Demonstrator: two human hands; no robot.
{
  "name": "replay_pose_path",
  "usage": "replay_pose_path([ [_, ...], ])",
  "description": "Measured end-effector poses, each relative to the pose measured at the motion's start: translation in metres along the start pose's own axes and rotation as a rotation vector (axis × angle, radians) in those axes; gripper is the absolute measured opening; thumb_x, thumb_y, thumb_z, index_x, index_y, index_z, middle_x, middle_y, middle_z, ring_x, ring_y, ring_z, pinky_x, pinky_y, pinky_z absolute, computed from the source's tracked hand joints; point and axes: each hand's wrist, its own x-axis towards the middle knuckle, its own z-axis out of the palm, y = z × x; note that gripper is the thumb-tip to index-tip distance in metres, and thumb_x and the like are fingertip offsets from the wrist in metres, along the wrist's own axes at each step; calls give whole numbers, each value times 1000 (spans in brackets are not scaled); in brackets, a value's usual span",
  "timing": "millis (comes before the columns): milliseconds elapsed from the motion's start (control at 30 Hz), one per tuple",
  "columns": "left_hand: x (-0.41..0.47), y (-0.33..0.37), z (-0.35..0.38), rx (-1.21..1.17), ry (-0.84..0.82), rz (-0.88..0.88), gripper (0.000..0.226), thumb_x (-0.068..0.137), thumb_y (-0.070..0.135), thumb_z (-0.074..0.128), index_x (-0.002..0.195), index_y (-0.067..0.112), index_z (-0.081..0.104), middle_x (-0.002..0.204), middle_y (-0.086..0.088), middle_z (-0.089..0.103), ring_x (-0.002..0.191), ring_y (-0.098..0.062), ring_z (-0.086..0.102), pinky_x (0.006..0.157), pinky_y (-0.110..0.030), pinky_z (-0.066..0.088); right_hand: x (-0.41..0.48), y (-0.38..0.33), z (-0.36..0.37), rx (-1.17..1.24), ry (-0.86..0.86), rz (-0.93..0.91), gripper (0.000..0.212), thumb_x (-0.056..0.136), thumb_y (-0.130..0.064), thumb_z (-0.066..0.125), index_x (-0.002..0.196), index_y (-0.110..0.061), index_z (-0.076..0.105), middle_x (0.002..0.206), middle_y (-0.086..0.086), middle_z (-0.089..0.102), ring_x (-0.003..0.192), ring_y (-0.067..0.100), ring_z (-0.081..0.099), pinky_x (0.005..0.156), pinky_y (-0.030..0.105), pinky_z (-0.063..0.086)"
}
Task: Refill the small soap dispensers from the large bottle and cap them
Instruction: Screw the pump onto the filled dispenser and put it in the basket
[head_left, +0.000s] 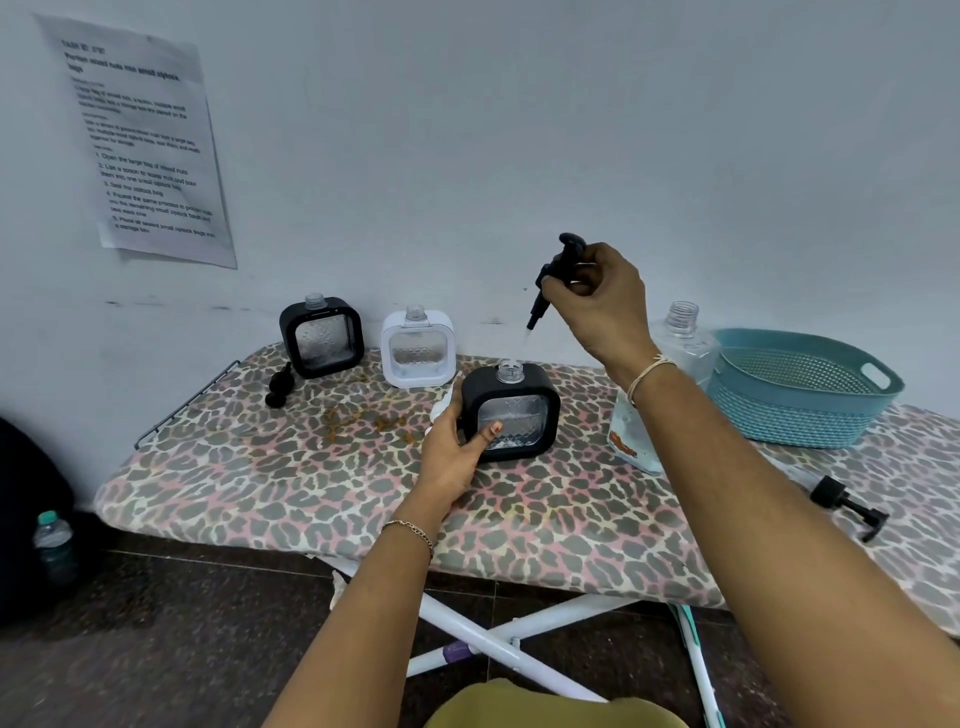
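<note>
My left hand (453, 447) grips the left side of a black square dispenser (511, 410) standing uncapped on the leopard-print board (311, 493). My right hand (597, 301) holds a black pump cap (558, 270) above that open neck, its clear tube pointing down toward it. Against the wall stand another black dispenser (322, 336) and a white dispenser (417, 347), both uncapped. A black pump cap (279, 385) lies beside the far black one. Behind my right wrist stands the large clear bottle (683, 332), open. Another black pump (848, 505) lies at the right.
A teal basket (800, 389) sits at the back right of the board. A refill pouch (631, 441) lies under my right forearm. A paper sheet (145, 150) hangs on the wall. A water bottle (54, 545) stands on the floor at left.
</note>
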Motion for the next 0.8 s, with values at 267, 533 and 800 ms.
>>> replay_pose_path([
  [267,0,1,-1,6,-21,26,72,87,24,69,149,20,31,131,5,56,120,-8,50,103,-23,41,-11,28,14,-56,-243,50,29,85,-12,72,110,-7,59,105,5,71,98,17,68,87,25,54],
  [533,3,3,-1,-30,-24,-2,72,86,24,70,148,21,34,138,1,53,127,-16,50,108,-37,41,-9,30,9,3,-303,71,30,88,-9,69,116,-5,59,109,4,71,104,14,67,91,26,50],
  [800,3,10,22,-59,-50,7,67,87,18,69,145,16,35,137,1,51,126,-14,48,106,-29,42,-24,63,-5,-129,-412,178,32,87,-11,71,116,-5,58,113,6,67,109,16,62,91,22,51],
])
